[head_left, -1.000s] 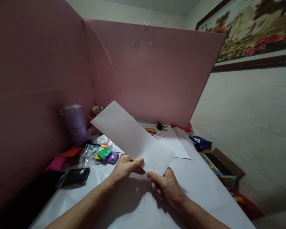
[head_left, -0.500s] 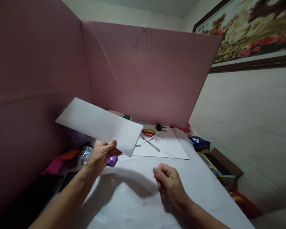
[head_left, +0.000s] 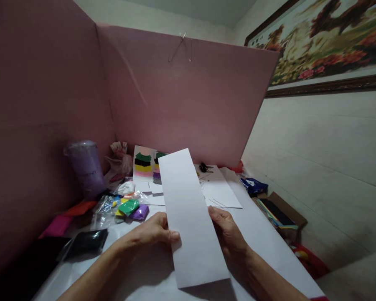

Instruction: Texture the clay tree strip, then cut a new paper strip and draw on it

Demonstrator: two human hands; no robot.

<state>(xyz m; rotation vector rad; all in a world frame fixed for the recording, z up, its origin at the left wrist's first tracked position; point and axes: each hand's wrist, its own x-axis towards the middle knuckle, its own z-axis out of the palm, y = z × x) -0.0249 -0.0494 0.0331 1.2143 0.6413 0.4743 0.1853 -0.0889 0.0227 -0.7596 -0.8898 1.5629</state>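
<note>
As both grips pinch paper, nearly closed

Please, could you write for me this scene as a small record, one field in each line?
Left hand: holds white paper by its left edge, thumb in front
Right hand: at the paper's right edge
Paper: long, narrow, raised at a slant
Left side: green packet, purple packet, black packet
Behind: striped sheet, pink panel
Wall: framed picture

Left hand lower centre, pinching, thumb on top; right hand right of centre, pinching. Forearms angle in from bottom edge.
</note>
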